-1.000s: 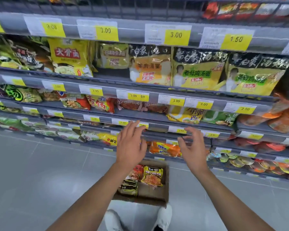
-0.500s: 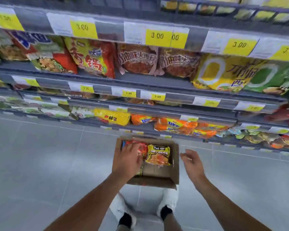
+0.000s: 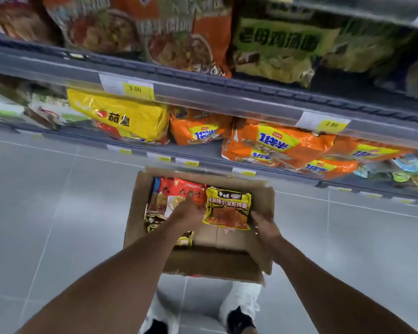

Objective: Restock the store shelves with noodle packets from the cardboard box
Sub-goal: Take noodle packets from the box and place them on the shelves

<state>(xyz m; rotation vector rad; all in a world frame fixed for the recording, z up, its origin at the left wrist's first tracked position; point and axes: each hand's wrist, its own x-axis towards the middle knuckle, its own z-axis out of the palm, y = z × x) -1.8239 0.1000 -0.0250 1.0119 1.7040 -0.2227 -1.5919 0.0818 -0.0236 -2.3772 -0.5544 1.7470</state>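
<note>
The cardboard box [image 3: 227,263] sits on the grey floor [image 3: 58,213] just in front of the lowest shelf [image 3: 203,154], with the noodle packets lying in its far half; a red packet [image 3: 176,191] lies on the left, a yellow-and-black packet [image 3: 227,208] just beside it on the right, and more packets show partly underneath; the left hand [image 3: 187,212] is down on the red packet's near edge, fingers laid on the wrapper, though the blur hides whether they have closed round it; the right hand [image 3: 263,225] is at the right edge of the yellow-and-black packet, touching or nearly so, and whether it grips I cannot tell; the step looks like picking up the next packets, one per hand; to do it well, slide the fingers under each packet's edge and pinch across the flat of the wrapper, not the crimped seam, since the film is slick and the noodle block inside is brittle; lift clear of the box wall before swinging toward the shelf; the orange packets [image 3: 275,143] there suggest matching each to its own row.
</note>
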